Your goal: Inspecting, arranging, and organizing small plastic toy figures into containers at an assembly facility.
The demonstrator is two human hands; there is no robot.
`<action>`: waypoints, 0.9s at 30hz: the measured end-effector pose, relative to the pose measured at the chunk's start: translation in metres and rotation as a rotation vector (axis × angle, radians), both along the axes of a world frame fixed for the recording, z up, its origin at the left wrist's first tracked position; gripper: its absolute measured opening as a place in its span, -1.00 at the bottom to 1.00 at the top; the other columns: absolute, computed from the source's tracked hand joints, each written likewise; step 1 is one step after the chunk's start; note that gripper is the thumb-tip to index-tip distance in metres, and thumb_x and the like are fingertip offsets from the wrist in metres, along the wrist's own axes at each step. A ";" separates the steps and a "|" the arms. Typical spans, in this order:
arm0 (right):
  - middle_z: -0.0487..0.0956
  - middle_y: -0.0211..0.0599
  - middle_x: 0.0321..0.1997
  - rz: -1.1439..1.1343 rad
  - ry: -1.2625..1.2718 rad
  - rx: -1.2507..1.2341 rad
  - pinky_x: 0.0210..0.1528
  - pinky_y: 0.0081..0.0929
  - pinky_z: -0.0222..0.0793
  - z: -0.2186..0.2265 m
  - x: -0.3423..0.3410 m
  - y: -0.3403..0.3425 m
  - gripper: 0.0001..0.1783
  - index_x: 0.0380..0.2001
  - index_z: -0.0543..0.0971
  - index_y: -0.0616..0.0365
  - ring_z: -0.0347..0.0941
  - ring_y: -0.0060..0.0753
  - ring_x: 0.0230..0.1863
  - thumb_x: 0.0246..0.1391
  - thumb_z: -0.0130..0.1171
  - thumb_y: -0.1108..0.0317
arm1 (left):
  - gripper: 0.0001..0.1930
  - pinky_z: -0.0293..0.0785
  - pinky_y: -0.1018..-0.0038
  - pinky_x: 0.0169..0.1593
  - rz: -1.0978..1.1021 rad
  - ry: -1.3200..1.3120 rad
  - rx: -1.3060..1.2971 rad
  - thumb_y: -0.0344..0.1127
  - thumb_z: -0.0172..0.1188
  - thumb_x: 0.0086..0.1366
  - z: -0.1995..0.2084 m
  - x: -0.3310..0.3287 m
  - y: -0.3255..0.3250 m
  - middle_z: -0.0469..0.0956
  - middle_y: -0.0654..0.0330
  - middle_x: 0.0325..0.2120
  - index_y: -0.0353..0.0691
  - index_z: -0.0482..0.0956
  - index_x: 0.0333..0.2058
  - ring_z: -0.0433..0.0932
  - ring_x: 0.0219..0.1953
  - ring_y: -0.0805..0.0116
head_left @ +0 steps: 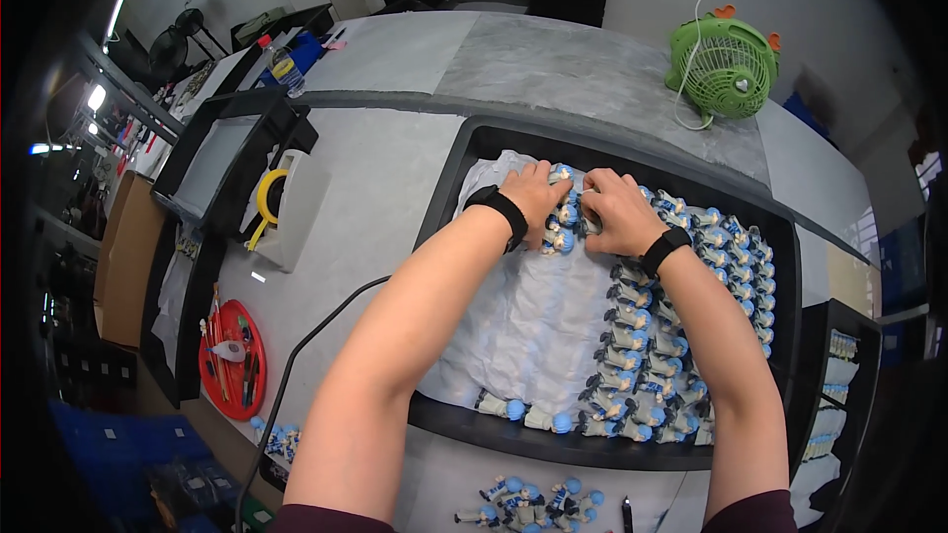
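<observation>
A large black tray [553, 441] lined with crumpled white sheeting [528, 326] lies in front of me. Small figurines with blue heads and grey bodies [632, 360] fill its right side in rows. Near the tray's far edge, my left hand [534, 199] curls its fingers around a few figurines [562, 222] standing in a short column. Close beside it, my right hand [620, 214] has bent fingers closed on a figurine, mostly hidden by the hand. Two more figurines [523, 413] lie along the near edge. Black bands circle both wrists.
Loose figurines [538, 505] and a black pen [626, 513] lie before the tray. Leftward are a red dish of tools [259, 360], a yellow tape roll [269, 195], a black cable [296, 350] and a black bin [222, 163]. A green fan [726, 64] stands far right.
</observation>
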State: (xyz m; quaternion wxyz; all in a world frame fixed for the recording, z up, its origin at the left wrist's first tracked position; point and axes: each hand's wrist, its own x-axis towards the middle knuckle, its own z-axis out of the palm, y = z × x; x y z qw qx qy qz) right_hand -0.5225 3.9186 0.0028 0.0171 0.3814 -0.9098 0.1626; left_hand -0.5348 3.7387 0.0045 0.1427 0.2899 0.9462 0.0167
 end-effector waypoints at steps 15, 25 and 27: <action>0.30 -0.29 -0.15 -0.264 -0.550 -0.851 -0.16 -0.63 0.14 0.088 0.135 0.036 -0.65 -0.62 0.33 0.11 0.24 -0.54 -0.22 -0.45 0.32 0.34 | -0.30 0.11 0.10 -0.03 0.021 0.067 0.045 -0.32 0.36 -0.43 -0.012 0.012 0.002 0.22 0.06 -0.16 -0.16 0.37 -0.15 0.18 -0.01 0.09; 0.31 -0.25 -0.22 -0.014 -1.018 -0.433 -0.21 -0.43 0.17 0.074 0.304 0.063 -0.66 -0.63 0.33 0.07 0.24 -0.21 -0.21 -0.52 0.31 0.37 | -0.49 0.29 0.31 -0.13 -0.172 0.311 0.740 -0.47 0.21 -0.35 0.103 0.129 -0.028 0.28 -0.03 -0.28 -0.32 0.36 -0.27 0.29 -0.20 -0.02; 0.31 -0.24 -0.23 -0.037 -0.910 -0.352 -0.22 -0.41 0.16 0.049 0.325 0.068 -0.67 -0.61 0.36 0.10 0.25 -0.21 -0.20 -0.52 0.29 0.35 | -0.49 0.23 0.37 -0.08 -0.147 0.093 0.847 -0.48 0.20 -0.36 0.106 0.188 -0.029 0.22 0.00 -0.20 -0.27 0.35 -0.27 0.27 -0.14 0.03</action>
